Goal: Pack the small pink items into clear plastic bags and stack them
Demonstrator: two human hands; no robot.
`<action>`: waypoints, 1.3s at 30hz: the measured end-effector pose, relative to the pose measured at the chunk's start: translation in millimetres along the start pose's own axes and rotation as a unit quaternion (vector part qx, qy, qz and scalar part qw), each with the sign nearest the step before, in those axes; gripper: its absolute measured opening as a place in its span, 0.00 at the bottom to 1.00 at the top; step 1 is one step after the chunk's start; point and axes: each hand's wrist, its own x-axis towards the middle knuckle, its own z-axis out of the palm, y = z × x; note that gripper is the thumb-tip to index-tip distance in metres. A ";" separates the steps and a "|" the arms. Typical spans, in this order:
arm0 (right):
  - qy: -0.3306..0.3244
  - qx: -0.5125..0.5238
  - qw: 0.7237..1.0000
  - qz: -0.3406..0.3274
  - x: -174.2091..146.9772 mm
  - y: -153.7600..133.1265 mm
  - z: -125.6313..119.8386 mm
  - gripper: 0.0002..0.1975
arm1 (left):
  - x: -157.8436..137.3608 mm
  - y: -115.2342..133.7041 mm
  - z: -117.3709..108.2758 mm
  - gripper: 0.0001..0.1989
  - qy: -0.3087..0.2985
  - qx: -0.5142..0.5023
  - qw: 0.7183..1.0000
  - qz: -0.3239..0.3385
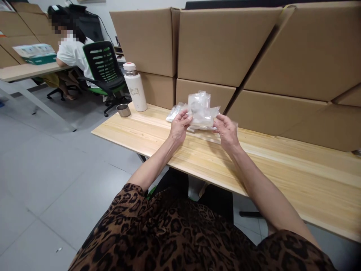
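Observation:
Between my two hands, just above the wooden table [146, 139], are clear plastic bags [201, 113], crinkled and overlapping; what they contain, if anything, I cannot make out. The fingers of my left hand [179, 126] pinch their left edge. On the right side, my right hand [226, 131] grips the edge between thumb and fingers. Behind my left hand lies another clear packet [176, 111] with something whitish in it. More clear plastic shows under and beside my right hand, partly hidden by it.
Large cardboard boxes [225, 45] stand stacked along the table's back edge. A white bottle [135, 88] and a small metal cup [123, 110] stand at the left end. Further left, a person [73, 52] sits on a green-and-black chair [103, 64] at another table [31, 71].

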 end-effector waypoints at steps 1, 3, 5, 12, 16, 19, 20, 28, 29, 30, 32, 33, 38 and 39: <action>-0.001 0.004 1.000 0.002 -2.8 -1.8 -2.0 0.41 | -6.8 -0.3 1.2 0.17 -0.001 -0.021 1.000 -0.012; -0.009 -0.010 1.000 -0.005 -7.9 -5.2 -10.0 0.40 | -19.8 -2.4 2.4 0.17 -0.011 -0.051 0.998 -0.028; -0.017 -0.065 0.997 -0.047 -12.9 -9.4 -22.8 0.41 | -31.8 -6.2 2.5 0.16 -0.028 -0.073 0.996 -0.044; -0.109 -0.374 0.879 -0.274 -39.6 -52.0 -73.8 0.29 | -60.9 -23.0 9.5 0.15 -0.019 -0.109 0.983 -0.145; -0.182 -0.405 0.852 -0.277 -51.6 -78.9 -81.1 0.27 | -67.9 -33.0 20.5 0.15 -0.033 -0.095 0.980 -0.174; -0.239 -0.365 0.874 -0.216 -55.4 -93.5 -80.5 0.28 | -71.0 -39.7 26.9 0.15 -0.045 -0.091 0.974 -0.202; -0.253 -0.345 0.885 -0.183 -55.9 -97.6 -80.5 0.29 | -71.8 -41.6 28.5 0.14 -0.052 -0.094 0.970 -0.217; -0.215 -0.380 0.889 -0.141 -55.0 -112.5 -78.6 0.26 | -82.3 -53.4 40.6 0.01 -0.056 -0.086 0.962 -0.254; -0.216 -0.412 0.870 -0.162 -55.5 -111.4 -77.2 0.24 | -84.7 -54.4 42.5 0.04 -0.054 -0.072 0.966 -0.244; -0.224 -0.441 0.850 -0.183 -56.4 -109.7 -75.9 0.21 | -87.0 -54.9 44.4 0.08 -0.057 -0.059 0.968 -0.236; -0.252 -0.477 0.812 -0.225 -58.7 -105.1 -73.8 0.16 | -90.5 -54.3 47.9 0.12 -0.076 -0.040 0.968 -0.236; -0.267 -0.487 0.795 -0.246 -60.2 -102.8 -73.4 0.15 | -91.4 -53.2 49.2 0.12 -0.084 -0.034 0.966 -0.242; -0.264 -0.504 0.756 -0.325 -70.6 -97.1 -76.2 0.14 | -86.0 -41.9 48.8 0.06 -0.102 0.010 0.958 -0.268; -0.261 -0.505 0.751 -0.336 -73.5 -97.0 -76.8 0.14 | -83.2 -39.5 47.6 0.06 -0.115 0.028 0.955 -0.272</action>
